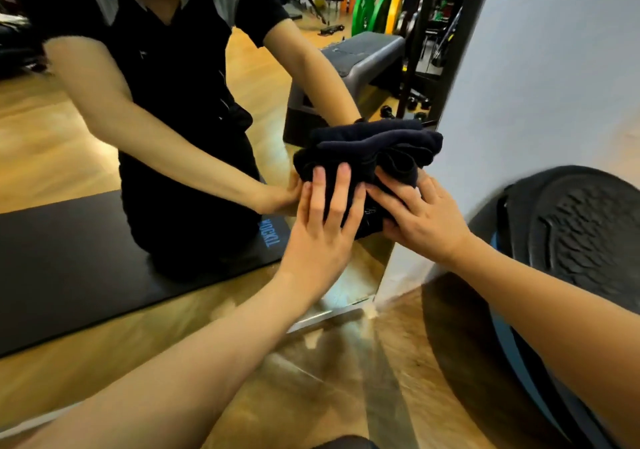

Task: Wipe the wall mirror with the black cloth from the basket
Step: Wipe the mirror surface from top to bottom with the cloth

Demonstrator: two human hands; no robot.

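Note:
A bunched black cloth (370,157) is pressed against the wall mirror (86,137), close to the mirror's right edge and low down. My left hand (325,227) lies flat on the cloth's left side with fingers spread. My right hand (422,220) grips the cloth's right and lower part. The mirror reflects my arms, my black top and the cloth. No basket is in view.
A white wall (554,67) adjoins the mirror on the right. A black and blue balance dome (571,234) leans against that wall by my right arm. The floor (311,396) is wood. The mirror reflects a black mat, a grey step platform and coloured weight plates.

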